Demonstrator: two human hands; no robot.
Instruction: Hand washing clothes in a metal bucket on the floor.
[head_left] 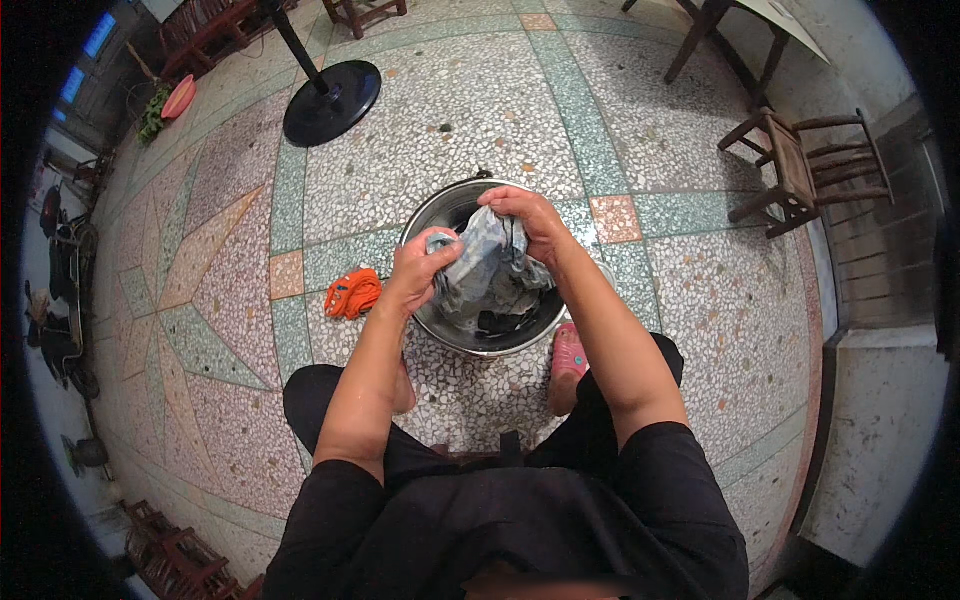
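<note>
Between my knees a round metal bucket [470, 345] stands on the floor, holding wet, dark cloth. A light grey-blue wet garment [485, 258] is stretched between my two hands over the bucket, its lower part hanging down inside. My left hand [425, 265] is closed on the garment's left edge, near the bucket's left rim. Gripping the top right of the same garment is my right hand [530, 218], near the far rim. What kind of garment it is, I cannot tell. Left of the bucket lies a crumpled orange cloth [353, 293].
A black round stand base [333, 103] with a pole is beyond the bucket to the left. At the right stands a wooden chair [800, 170] near a table [740, 30]. A pink basin [179, 97] lies far left. My foot wears a pink sandal [568, 352] beside the bucket.
</note>
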